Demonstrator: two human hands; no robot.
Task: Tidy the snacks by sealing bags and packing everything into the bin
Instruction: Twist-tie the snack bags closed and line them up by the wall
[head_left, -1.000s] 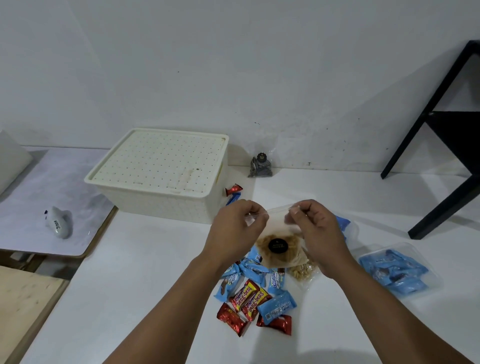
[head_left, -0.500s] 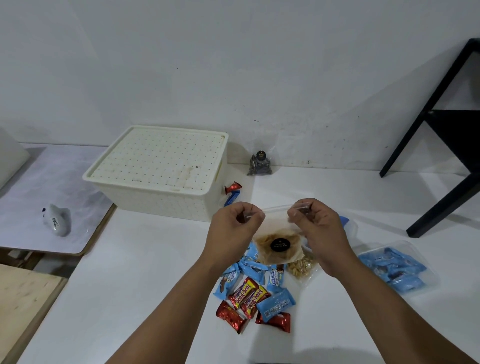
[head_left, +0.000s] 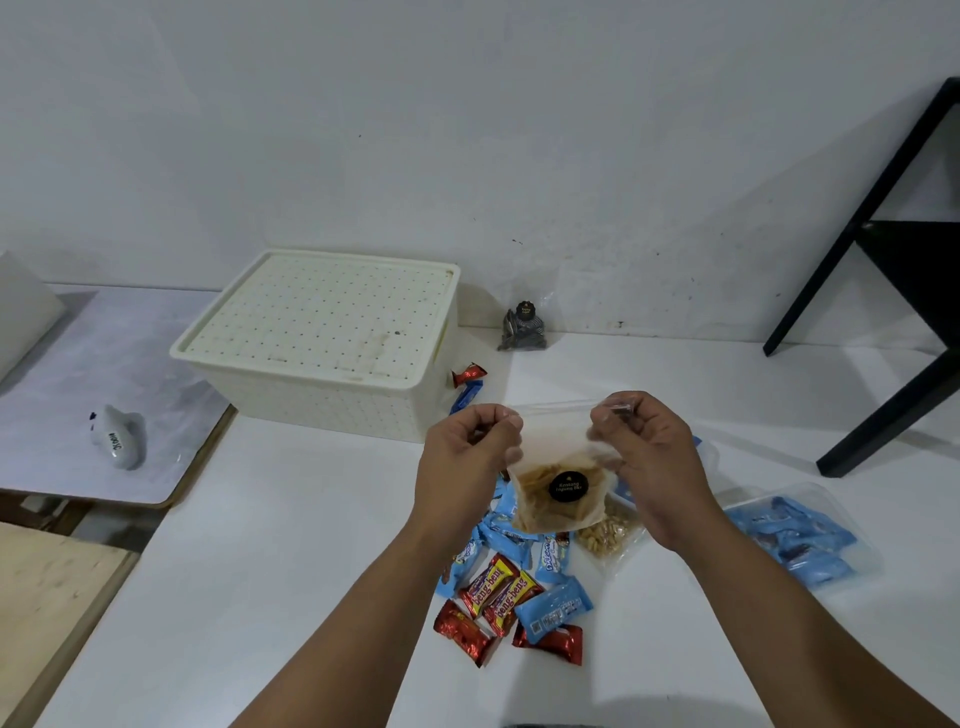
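Closest to the camera, a little pile of wrapped candy bars (head_left: 511, 597) lies on the white table (head_left: 260, 571); some wrappers are shiny red, some are light blue, and two are red and yellow; just behind the pile lies a small clear bag of pale nuts (head_left: 608, 535), partly under the bag that is held up. To the right of the pile, a bit apart from it, sits a clear plastic bag full of blue wrapped snacks (head_left: 795, 540).

Above the pile both hands hold up a see-through zip bag of brown chips with a round black sticker (head_left: 558, 493); the left hand (head_left: 467, 462) pinches the top left corner of it with curled fingers; the right hand (head_left: 649, 462) pinches the top right corner the same way; the top edge of the bag runs straight between the two hands; the bag hangs in the air and does not touch the table.

Farther back on the left stands the cream plastic bin with a dotted lid (head_left: 322, 338), and the lid is on; one red candy (head_left: 469, 373) and one blue candy (head_left: 467, 395) lie just beside its right wall. By the white wall leans a small clear bag of dark seeds (head_left: 523, 330). At the far right stands a black frame (head_left: 883, 270); far left, on a grey board (head_left: 78, 389), lies a small white thing (head_left: 117, 436).
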